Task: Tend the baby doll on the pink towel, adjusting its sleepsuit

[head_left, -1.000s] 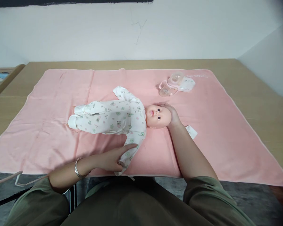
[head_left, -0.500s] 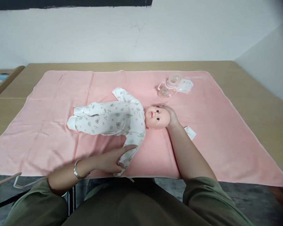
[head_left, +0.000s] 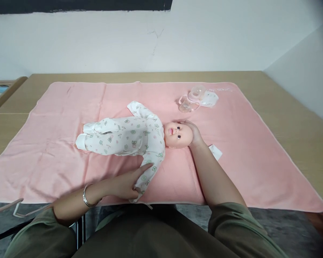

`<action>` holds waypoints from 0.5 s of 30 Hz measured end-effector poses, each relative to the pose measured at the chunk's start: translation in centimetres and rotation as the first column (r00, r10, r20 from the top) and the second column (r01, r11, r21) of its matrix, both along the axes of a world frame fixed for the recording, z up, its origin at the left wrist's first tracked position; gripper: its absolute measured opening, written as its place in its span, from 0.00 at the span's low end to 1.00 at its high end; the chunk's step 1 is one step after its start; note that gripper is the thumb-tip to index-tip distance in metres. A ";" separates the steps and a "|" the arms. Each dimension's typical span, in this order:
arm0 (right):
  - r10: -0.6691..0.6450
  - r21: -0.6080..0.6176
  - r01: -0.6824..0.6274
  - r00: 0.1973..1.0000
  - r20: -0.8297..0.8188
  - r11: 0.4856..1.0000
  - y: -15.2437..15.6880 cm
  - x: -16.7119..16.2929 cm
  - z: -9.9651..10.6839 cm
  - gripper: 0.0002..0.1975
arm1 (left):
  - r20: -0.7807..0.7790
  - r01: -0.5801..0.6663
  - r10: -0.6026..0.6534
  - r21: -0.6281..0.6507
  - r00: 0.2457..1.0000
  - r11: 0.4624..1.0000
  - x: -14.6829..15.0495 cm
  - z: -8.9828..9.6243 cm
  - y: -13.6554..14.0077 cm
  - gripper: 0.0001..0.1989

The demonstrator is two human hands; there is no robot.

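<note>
A baby doll [head_left: 134, 138] in a white printed outfit lies on its back on the pink blanket [head_left: 239, 154], feet to the left and head to the right. My left hand [head_left: 129, 182] grips the near sleeve [head_left: 149, 172], index finger stretched along it and thumb around the cuff end. Behind the crown of the doll's head [head_left: 180, 135], my right hand [head_left: 194, 132] is cupped, its fingers partly hidden on the far side. The doll's far arm [head_left: 137, 107] points away from me.
Toward the back right, a clear baby bottle [head_left: 187, 104] with pink handles lies beside a small printed white cloth packet [head_left: 210, 98]. A white piece [head_left: 215, 152] rests by my right forearm. The wooden tabletop [head_left: 290, 104] meets a white wall behind.
The view has shifted very slightly. Both hands keep their hold on the doll's sleeve and head, and the doll lies as before.
</note>
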State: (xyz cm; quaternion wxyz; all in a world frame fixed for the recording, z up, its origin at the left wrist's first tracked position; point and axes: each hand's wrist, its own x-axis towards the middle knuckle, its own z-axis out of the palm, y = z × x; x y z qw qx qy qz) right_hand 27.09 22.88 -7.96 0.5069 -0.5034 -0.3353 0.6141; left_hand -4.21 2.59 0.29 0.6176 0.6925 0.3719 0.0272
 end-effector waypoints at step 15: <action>0.019 -0.005 -0.018 0.999 0.040 1.000 -0.2 -0.1 0.3 0.16 | -0.058 0.056 -0.045 0.205 0.997 0.977 -0.9 -0.8 0.2 0.60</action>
